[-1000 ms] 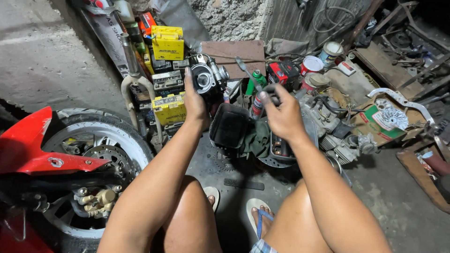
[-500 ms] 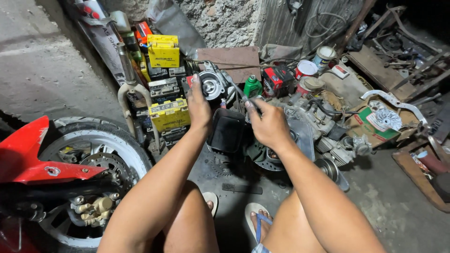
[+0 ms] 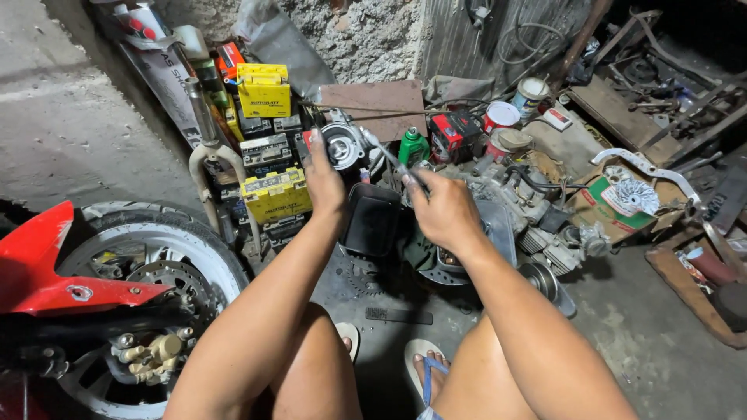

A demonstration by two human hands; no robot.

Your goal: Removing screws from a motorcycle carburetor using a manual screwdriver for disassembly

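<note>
- The left hand (image 3: 325, 180) is cupped against the side of a round silver-and-black engine part (image 3: 343, 148), fingers curled loosely around its edge to steady it rather than clamping it.
- The right hand (image 3: 442, 210) is closed around a thin metal tool (image 3: 387, 155), whose tip reaches toward the round part; exactly where the tip lands cannot be told.
- The round part sits low on the floor clutter, just right of the stacked yellow batteries (image 3: 272, 194) and above a black box-like piece (image 3: 372, 218), with a green bottle (image 3: 413, 146) near on the right.
- To do this well, the person would probably keep the left hand braced so the part cannot turn, and hold the tool in line with it so the tip does not slip toward the fingers.
- A grey engine block (image 3: 513, 210) lies right of the hands; a red fender (image 3: 54, 272) and a front wheel (image 3: 167, 257) stand at the left.
- Against the frame half a second ago, the right hand has lifted off the black piece and moved up, the tool now angled at the round part; the left hand has stayed on it.
</note>
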